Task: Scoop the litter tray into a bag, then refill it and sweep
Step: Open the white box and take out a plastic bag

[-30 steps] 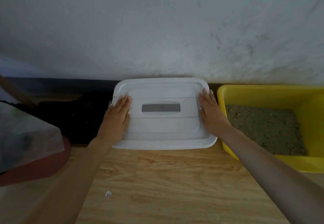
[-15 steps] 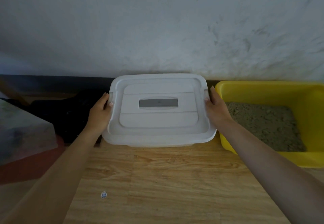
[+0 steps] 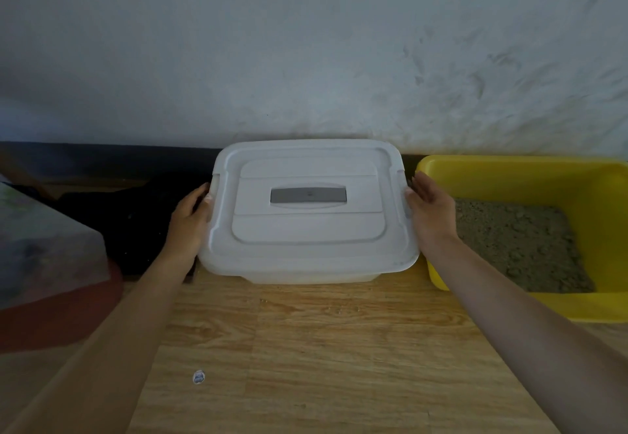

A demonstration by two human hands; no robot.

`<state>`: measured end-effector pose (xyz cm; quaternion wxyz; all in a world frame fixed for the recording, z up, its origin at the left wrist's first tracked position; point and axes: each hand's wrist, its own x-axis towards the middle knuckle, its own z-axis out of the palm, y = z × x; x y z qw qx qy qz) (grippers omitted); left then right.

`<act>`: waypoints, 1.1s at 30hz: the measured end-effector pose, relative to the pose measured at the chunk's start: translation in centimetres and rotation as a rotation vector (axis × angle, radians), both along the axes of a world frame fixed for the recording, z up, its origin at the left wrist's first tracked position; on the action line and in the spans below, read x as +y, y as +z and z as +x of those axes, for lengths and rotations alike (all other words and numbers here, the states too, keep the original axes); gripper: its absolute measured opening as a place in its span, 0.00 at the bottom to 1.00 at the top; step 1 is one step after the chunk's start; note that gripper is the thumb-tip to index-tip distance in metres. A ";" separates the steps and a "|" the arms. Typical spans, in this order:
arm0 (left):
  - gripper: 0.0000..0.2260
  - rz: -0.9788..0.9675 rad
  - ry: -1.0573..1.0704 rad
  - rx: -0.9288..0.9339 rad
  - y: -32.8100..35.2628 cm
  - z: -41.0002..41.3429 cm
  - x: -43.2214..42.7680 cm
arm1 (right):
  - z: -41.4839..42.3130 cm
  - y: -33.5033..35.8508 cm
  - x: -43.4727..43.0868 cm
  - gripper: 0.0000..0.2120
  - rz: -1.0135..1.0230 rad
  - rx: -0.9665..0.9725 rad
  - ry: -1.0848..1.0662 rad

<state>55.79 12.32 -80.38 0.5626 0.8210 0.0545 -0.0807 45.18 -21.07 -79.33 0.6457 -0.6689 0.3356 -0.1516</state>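
Note:
A white plastic box with a snap-on lid and a grey handle stands on the wooden floor against the wall. My left hand grips the lid's left rim at the side latch, thumb on the edge. On the other side, my right hand lies against the right rim with fingers fairly straight, thumb touching the latch. To the right, touching distance from the box, sits the yellow litter tray with grey-brown litter in it.
A black bag lies left of the box by the dark skirting. A blurred translucent cover over a red base fills the left edge. A small sticker and litter crumbs lie on the floor. The white wall closes the back.
Both hands slid off the top of the lid to its left and right rims. The box has shifted slightly toward me.

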 end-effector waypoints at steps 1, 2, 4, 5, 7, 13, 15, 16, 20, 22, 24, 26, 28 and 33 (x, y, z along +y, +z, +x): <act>0.18 -0.084 0.011 0.100 -0.1 0.0 0.3 | 0.0 0.1 0.1 0.23 -0.045 0.013 0.039; 0.19 -0.157 -0.006 0.164 -0.2 -0.1 0.4 | 0.0 0.2 0.2 0.24 -0.089 0.030 0.080; 0.21 -0.280 -0.055 0.225 -0.2 -0.3 0.6 | 0.2 0.3 0.4 0.24 -0.157 0.060 0.142; 0.21 -0.333 -0.060 0.244 -0.3 -0.3 0.7 | 0.3 0.3 0.4 0.24 -0.188 0.069 0.172; 0.20 -0.403 -0.022 0.263 -0.4 -0.3 0.6 | 0.3 0.3 0.0 0.25 -0.232 0.071 0.229; 0.17 -0.636 0.110 0.293 -1.4 -0.6 0.1 | -0.3 -0.5 -1.0 0.27 -0.131 0.055 0.288; 0.17 -0.639 0.102 0.266 -1.4 -0.6 0.1 | -0.4 -1.0 -0.8 0.27 -0.083 0.064 0.254; 0.19 -0.605 0.114 0.234 -1.5 -0.7 0.1 | -0.5 -1.2 -0.7 0.28 -0.069 0.061 0.244; 0.18 -0.400 0.125 0.107 -1.0 -1.0 -0.2 | -0.4 -1.9 -1.1 0.26 -0.065 0.041 0.271; 0.15 -0.353 0.138 0.118 -0.8 -1.1 -0.3 | -0.4 -1.4 -0.6 0.23 -0.073 0.035 0.266; 0.11 -0.351 0.159 0.145 -0.5 -1.3 -0.5 | -0.3 -1.3 -0.4 0.22 -0.096 0.064 0.254; 0.08 -0.336 0.145 0.176 -0.3 -1.5 -0.8 | -0.2 -1.2 -0.4 0.22 -0.122 0.085 0.252; 0.10 -0.334 0.125 0.208 -0.4 -1.7 -0.8 | -0.2 -1.2 -0.4 0.22 -0.149 0.098 0.271; 0.16 -0.247 0.027 0.204 0.3 -1.7 -0.7 | -0.2 -0.8 -0.1 0.21 -0.169 0.116 0.281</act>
